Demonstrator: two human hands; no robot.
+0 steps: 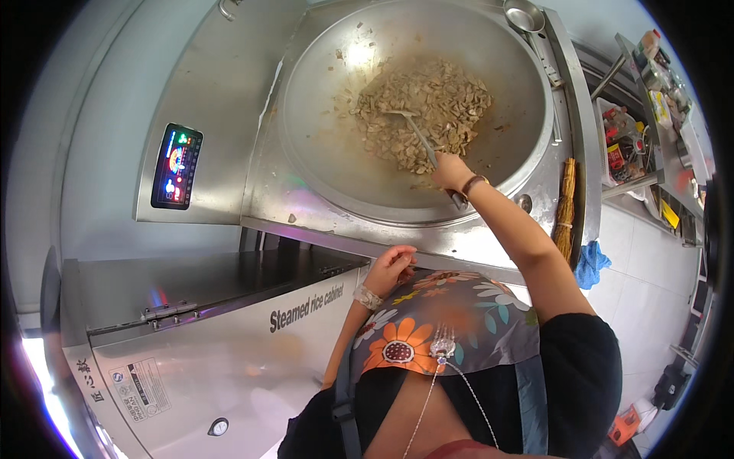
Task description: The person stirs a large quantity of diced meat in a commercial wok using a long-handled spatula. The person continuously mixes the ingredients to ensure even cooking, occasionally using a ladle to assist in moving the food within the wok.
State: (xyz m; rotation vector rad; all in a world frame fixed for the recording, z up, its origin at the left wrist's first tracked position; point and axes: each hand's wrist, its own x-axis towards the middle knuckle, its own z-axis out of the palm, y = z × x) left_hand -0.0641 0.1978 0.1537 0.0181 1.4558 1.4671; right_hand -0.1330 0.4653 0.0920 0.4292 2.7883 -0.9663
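My right hand (pixel 452 172) grips the handle of a metal wok spatula (pixel 421 137) over a very large steel wok (pixel 321 155). The spatula's blade rests among a heap of browned, sliced food (pixel 441 97), perhaps meat, in the middle of the wok. Small bits cling to the wok's wall. My left hand (pixel 395 265) holds nothing that shows; it is loosely curled in front of the flowered apron (pixel 487 321), close to the stove's front edge.
A steel ladle (pixel 524 16) lies at the wok's far right rim. Right of the wok are a straw brush (pixel 565 206) and a blue cloth (pixel 591 264). A lit control panel (pixel 176 166) is at left, above a steamed rice cabinet (pixel 229 356). Shelves (pixel 631 186) with containers stand at right.
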